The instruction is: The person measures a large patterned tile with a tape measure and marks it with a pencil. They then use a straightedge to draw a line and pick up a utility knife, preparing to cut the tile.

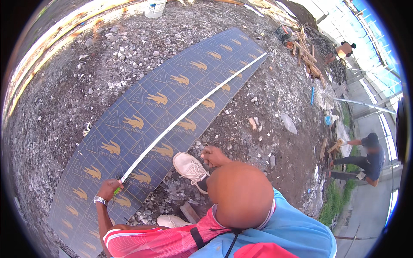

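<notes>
A long, dark blue plywood panel (161, 112) with a gold printed pattern lies diagonally across the stony ground. Along it runs a pale measuring tape (186, 112), from my left hand up to the panel's far right corner. My left hand (110, 188), with a watch at the wrist, is closed on the tape's near end; a bit of green shows beneath the fingers. Beside the panel's near edge, my right hand (214, 156) is held with curled fingers, next to my light shoe (190, 167). Whatever it holds, if anything, cannot be made out. My bent knee (243, 195) hides part of that arm.
Gravel and stones surround the panel. A white bucket (155, 8) stands at the far edge, and scrap wood (310, 58) is heaped at the far right. One person (365, 157) bends over wood at right; another (344, 50) is farther off. Long timbers (56, 41) lie far left.
</notes>
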The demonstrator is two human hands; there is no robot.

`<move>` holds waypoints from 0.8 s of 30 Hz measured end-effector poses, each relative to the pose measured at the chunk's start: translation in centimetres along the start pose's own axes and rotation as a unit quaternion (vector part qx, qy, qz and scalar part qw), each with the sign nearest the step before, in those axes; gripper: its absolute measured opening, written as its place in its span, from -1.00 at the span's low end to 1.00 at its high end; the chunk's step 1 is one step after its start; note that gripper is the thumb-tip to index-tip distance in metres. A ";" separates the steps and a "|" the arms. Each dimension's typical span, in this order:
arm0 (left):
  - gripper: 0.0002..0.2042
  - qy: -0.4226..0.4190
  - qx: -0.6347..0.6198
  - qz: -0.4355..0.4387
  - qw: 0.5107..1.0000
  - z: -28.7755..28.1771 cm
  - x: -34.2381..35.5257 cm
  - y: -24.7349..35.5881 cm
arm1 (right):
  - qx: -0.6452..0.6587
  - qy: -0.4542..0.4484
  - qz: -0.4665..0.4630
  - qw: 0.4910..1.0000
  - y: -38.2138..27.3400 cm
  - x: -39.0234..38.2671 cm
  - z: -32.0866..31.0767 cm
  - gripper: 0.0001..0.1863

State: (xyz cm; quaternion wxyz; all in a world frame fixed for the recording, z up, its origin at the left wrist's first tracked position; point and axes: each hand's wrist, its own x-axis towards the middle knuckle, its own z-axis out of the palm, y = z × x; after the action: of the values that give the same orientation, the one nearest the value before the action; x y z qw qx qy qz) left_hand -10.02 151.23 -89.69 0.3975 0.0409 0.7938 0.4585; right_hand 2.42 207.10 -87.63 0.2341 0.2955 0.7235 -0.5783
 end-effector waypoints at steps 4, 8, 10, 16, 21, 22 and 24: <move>-0.60 0.011 -0.008 -0.026 1.000 -2.0 1.4 2.8 | 0.029 -0.006 -0.029 0.999 -1.5 2.0 0.4 -0.82; -0.59 -0.013 -0.044 -0.059 0.997 -3.4 3.1 5.7 | 0.037 -0.002 -0.045 0.998 -3.6 4.2 0.0 -0.82; -0.59 -0.009 -0.077 -0.041 0.996 -4.0 3.9 6.2 | 0.031 0.015 -0.035 0.999 -4.2 5.4 -0.2 -0.82; -0.58 0.027 -0.022 -0.046 0.998 -6.3 5.2 4.8 | 0.064 0.010 -0.020 0.998 -4.0 6.6 -0.1 -0.83; -0.61 0.009 0.048 -0.058 0.997 -6.2 6.6 6.3 | 0.050 -0.010 0.019 0.999 -2.9 6.2 0.8 -0.81; -0.61 -0.007 0.032 -0.058 0.998 -5.8 7.1 7.0 | 0.044 -0.006 0.036 0.998 -2.7 6.2 0.8 -0.81; -0.62 -0.053 -0.010 -0.029 0.998 -5.2 8.0 8.2 | 0.064 -0.006 0.026 0.998 -2.5 6.4 0.7 -0.81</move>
State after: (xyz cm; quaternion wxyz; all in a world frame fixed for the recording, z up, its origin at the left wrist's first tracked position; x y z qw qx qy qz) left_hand -21.43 155.79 -86.85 0.4522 0.0378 0.7679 0.4522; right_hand -3.93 207.01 -90.35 0.2340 0.3255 0.6756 -0.6187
